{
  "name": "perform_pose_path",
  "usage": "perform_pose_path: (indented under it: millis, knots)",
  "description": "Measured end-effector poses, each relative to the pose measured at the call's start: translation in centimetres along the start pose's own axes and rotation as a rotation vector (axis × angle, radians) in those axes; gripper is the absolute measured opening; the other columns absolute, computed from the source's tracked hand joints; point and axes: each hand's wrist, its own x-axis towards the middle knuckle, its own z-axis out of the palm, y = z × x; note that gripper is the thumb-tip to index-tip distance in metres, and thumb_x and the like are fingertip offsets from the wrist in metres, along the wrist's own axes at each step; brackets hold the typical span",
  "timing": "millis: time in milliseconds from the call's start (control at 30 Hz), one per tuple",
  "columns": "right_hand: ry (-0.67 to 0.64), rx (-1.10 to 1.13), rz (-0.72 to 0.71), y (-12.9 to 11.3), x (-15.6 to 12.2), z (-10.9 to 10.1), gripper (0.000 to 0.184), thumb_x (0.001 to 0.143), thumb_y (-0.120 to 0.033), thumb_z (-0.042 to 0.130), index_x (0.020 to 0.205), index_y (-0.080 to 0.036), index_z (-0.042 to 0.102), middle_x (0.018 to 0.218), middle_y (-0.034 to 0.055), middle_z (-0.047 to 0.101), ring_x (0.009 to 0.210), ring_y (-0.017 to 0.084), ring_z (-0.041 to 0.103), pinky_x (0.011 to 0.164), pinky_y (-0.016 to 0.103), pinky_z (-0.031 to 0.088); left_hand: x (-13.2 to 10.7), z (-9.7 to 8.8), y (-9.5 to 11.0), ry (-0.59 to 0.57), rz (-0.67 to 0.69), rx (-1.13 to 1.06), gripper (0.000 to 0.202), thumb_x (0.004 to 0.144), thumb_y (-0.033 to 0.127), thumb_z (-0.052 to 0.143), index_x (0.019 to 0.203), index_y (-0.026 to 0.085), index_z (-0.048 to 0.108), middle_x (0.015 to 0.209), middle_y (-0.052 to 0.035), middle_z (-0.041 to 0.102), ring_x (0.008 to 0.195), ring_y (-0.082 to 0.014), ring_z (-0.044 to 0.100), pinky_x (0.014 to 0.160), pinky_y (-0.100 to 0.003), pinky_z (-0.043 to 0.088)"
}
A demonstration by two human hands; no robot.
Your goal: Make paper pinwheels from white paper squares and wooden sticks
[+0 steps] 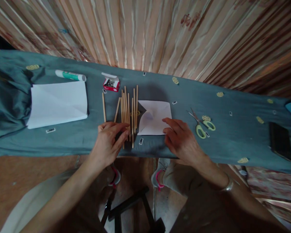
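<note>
Several thin wooden sticks [125, 106] lie in a loose bundle on the cloth-covered table. My left hand [110, 140] is over their lower ends, thumb and forefinger a little apart and gripping nothing that I can see. Its other fingers are partly hidden. To the right of the sticks lies a small white sheet of paper [156, 118], with a notch at its upper left and a curled left side. My right hand [180, 136] rests at the paper's right edge with its fingers apart.
A stack of white paper [59, 103] and a glue stick [70, 75] lie at the left. Behind the sticks stands an open red box of pins [111, 83]. Green-handled scissors [200, 126] and a dark phone [280, 140] are on the right. A pleated curtain [135, 32] hangs behind.
</note>
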Motion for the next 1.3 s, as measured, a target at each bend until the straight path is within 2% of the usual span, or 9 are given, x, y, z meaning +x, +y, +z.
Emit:
perform_pose_path:
  millis: [100,200,300,433,600,733,867,1000,1300]
  knots:
    - [0.018,-0.070,0.011,-0.1,-0.1,0.4,0.023,0.086,-0.009,0.052,0.106,-0.020,0.058,0.132,0.0164,0.058,0.115,0.035,0.056,0.092,0.052,0.048,0.1,0.5,0.4,-0.017,0.030,0.000,0.031,0.095,0.037,0.043,0.108,0.020,0.066,0.099,-0.0053,0.072,0.097,-0.0238,0.062,0.094,-0.043,0.038]
    - [0.050,-0.142,-0.063,-1.2,0.5,1.5,0.026,0.089,-0.010,0.051,0.113,-0.017,0.058,0.129,0.0170,0.061,0.112,0.030,0.057,0.089,0.046,0.050,0.4,1.1,1.0,-0.056,0.069,-0.008,0.030,0.096,0.033,0.040,0.107,0.022,0.065,0.105,-0.0043,0.072,0.103,-0.0230,0.061,0.097,-0.042,0.038]
    - [0.077,-0.202,-0.125,-2.4,1.7,2.6,0.021,0.092,-0.010,0.047,0.105,-0.013,0.063,0.119,0.0158,0.067,0.103,0.025,0.060,0.085,0.039,0.051,0.8,1.6,1.6,-0.078,0.080,-0.020,0.031,0.096,0.032,0.038,0.109,0.021,0.064,0.106,-0.0046,0.071,0.103,-0.0226,0.062,0.096,-0.042,0.038]
    - [0.059,-0.252,-0.170,-3.0,2.6,3.1,0.026,0.095,-0.011,0.041,0.095,-0.014,0.067,0.108,0.0122,0.071,0.090,0.022,0.061,0.076,0.035,0.050,1.2,1.9,1.8,-0.062,0.079,-0.019,0.033,0.096,0.033,0.040,0.115,0.019,0.063,0.099,-0.0047,0.072,0.097,-0.0225,0.064,0.094,-0.042,0.040]
    - [0.103,-0.186,-0.187,-2.7,1.2,2.7,0.021,0.093,-0.009,0.046,0.088,-0.013,0.066,0.097,0.0108,0.072,0.080,0.021,0.059,0.068,0.034,0.049,1.6,1.8,1.5,0.019,0.120,0.035,0.032,0.097,0.034,0.040,0.111,0.019,0.065,0.096,-0.0051,0.072,0.095,-0.0232,0.063,0.091,-0.043,0.043]
    - [0.152,-0.110,-0.138,-2.6,-0.6,2.1,0.015,0.092,-0.010,0.050,0.089,-0.015,0.065,0.096,0.0087,0.073,0.083,0.021,0.059,0.070,0.034,0.050,2.3,2.2,1.9,0.084,0.229,0.040,0.032,0.097,0.031,0.041,0.116,0.018,0.063,0.119,-0.0085,0.066,0.118,-0.0249,0.053,0.100,-0.045,0.041]
    - [0.098,0.022,-0.033,-2.5,-1.7,1.7,0.014,0.093,-0.011,0.050,0.093,-0.018,0.063,0.097,0.0082,0.072,0.088,0.021,0.061,0.074,0.035,0.052,3.2,3.6,3.0,0.015,0.340,0.015,0.035,0.098,0.025,0.039,0.126,0.018,0.058,0.141,-0.0082,0.054,0.141,-0.0248,0.032,0.113,-0.048,0.029]
    - [0.096,0.088,-0.018,-2.2,-2.1,1.5,0.013,0.093,-0.013,0.050,0.094,-0.016,0.063,0.097,0.0096,0.071,0.087,0.021,0.061,0.076,0.036,0.054,3.9,5.0,3.5,-0.069,0.345,-0.001,0.035,0.097,0.023,0.040,0.126,0.020,0.060,0.140,-0.0064,0.055,0.143,-0.0253,0.029,0.113,-0.051,0.028]
    - [0.117,0.201,0.051,-1.3,-2.7,1.1,0.014,0.092,-0.013,0.051,0.094,-0.016,0.065,0.093,0.0097,0.072,0.087,0.021,0.064,0.078,0.035,0.056,4.1,5.6,3.4,-0.082,0.337,0.015,0.033,0.095,0.020,0.041,0.119,0.019,0.063,0.131,-0.0067,0.063,0.139,-0.0248,0.036,0.113,-0.053,0.025]
